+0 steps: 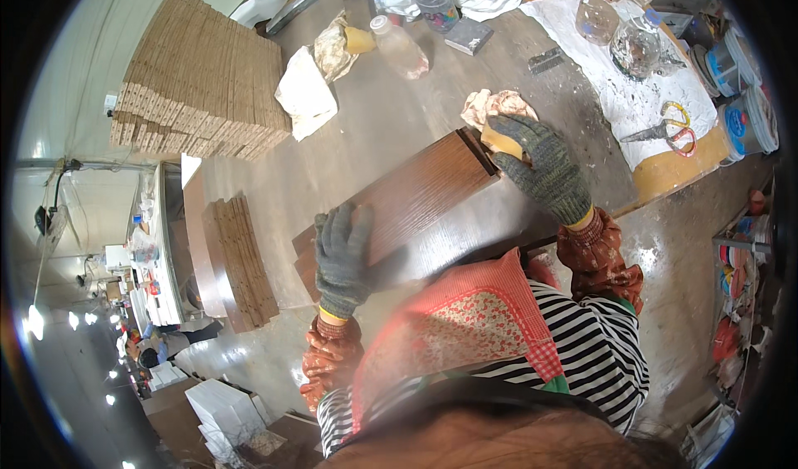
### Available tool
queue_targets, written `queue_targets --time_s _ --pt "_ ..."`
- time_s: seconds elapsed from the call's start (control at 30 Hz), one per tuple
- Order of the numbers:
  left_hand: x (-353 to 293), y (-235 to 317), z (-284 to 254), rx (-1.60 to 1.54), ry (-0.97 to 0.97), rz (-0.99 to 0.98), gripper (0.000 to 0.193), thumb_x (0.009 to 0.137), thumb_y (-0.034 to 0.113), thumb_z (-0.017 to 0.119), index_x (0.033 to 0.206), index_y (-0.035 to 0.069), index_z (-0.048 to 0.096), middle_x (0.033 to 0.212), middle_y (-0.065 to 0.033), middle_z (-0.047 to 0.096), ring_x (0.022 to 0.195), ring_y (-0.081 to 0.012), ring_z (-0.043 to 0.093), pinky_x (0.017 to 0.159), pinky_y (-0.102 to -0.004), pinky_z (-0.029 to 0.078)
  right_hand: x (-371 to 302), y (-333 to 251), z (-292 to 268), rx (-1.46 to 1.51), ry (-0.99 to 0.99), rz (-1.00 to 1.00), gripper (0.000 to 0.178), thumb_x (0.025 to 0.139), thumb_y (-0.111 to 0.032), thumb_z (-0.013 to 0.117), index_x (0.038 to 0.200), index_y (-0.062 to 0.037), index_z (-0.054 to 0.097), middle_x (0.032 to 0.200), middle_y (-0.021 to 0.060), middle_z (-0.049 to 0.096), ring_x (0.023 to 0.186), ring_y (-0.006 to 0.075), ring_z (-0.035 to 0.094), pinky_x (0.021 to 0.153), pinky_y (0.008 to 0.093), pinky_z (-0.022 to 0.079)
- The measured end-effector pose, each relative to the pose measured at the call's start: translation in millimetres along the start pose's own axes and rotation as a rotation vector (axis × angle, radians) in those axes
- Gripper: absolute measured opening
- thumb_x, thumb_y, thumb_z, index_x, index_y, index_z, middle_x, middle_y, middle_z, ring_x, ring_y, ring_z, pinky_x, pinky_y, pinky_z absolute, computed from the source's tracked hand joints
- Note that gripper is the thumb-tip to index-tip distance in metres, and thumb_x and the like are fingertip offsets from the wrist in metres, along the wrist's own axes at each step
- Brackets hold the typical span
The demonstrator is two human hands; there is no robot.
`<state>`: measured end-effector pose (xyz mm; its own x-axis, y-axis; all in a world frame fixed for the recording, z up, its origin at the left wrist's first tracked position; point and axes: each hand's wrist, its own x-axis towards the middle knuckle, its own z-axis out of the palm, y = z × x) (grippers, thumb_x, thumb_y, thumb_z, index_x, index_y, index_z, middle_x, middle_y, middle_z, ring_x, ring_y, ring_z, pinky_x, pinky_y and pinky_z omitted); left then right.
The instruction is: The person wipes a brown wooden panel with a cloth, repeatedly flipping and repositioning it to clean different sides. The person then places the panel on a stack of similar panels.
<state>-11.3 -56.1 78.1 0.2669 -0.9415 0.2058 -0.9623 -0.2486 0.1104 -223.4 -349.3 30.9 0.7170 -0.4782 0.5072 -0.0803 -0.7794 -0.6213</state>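
Dark brown wood-grain boards (424, 188) lie stacked and slanting across the worktable in front of me. My left hand (342, 253), in a dark grey knit glove, rests with its fingers stretched out on the near left end of the top board. At the far right end, my gloved right hand (544, 168) grips a yellow sponge (501, 142) against the boards' end edge. The palm side of that hand is hidden. Just beyond the sponge sits a crumpled pinkish cloth (497, 105).
A tall stack of brown boards (199, 78) stands at the far left, with a smaller stack (241, 261) nearer. Plastic bottles (401, 47), a grey block (468, 36) and a white rag (306, 95) lie at the back. Scissors (669, 130) rest on white sheeting at right, near buckets (748, 120).
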Motion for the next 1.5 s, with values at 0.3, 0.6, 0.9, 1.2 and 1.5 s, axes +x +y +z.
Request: queue_targets --time_s 0.3,0.6,0.9,1.2,1.5 --pt "2 18 -11 0.183 0.237 -0.018 0.063 0.071 0.01 0.074 0.133 0.016 0.061 0.129 -0.0199 0.057 0.117 -0.0409 0.057 0.108 -0.059 0.042 34 -17 7 0.091 0.105 -0.096 0.041 0.087 -0.012 0.073 0.127 -0.0058 0.067 0.126 0.0158 0.066 0.12 0.0349 0.06 0.108 0.0438 0.044" --pt "1 9 8 0.178 0.341 -0.009 0.043 0.073 0.022 0.075 0.116 0.021 0.066 0.113 -0.0177 0.058 0.101 -0.0374 0.06 0.099 -0.0593 0.047 23 -17 5 0.224 0.005 0.21 0.041 0.094 -0.01 0.068 0.132 0.0013 0.061 0.132 0.0196 0.063 0.12 0.0322 0.062 0.103 0.0413 0.048" --pt "-9 6 3 0.202 0.478 0.15 0.051 0.074 0.02 0.071 0.124 0.019 0.063 0.118 -0.0211 0.058 0.106 -0.0402 0.061 0.098 -0.0648 0.047 20 -23 -2 0.057 0.113 0.065 0.039 0.098 -0.016 0.064 0.133 0.0016 0.06 0.132 0.0168 0.063 0.122 0.028 0.06 0.105 0.0393 0.045" --pt "-46 -7 -14 0.205 0.452 0.036 0.056 0.077 0.017 0.065 0.133 0.019 0.063 0.129 -0.0228 0.057 0.118 -0.0397 0.057 0.108 -0.0632 0.044 28 -64 20 0.125 0.064 0.095 0.045 0.098 -0.019 0.064 0.138 0.0002 0.058 0.133 0.0187 0.063 0.12 0.0307 0.062 0.102 0.0416 0.047" --pt "-116 -48 -59 -0.482 0.384 -0.421 0.082 0.075 0.018 0.084 0.147 0.006 0.049 0.142 -0.0199 0.053 0.124 -0.0308 0.055 0.107 -0.0399 0.045 36 -96 53 0.076 0.116 0.037 0.042 0.096 -0.011 0.067 0.136 0.0005 0.06 0.124 0.0141 0.064 0.11 0.026 0.061 0.099 0.0375 0.048"
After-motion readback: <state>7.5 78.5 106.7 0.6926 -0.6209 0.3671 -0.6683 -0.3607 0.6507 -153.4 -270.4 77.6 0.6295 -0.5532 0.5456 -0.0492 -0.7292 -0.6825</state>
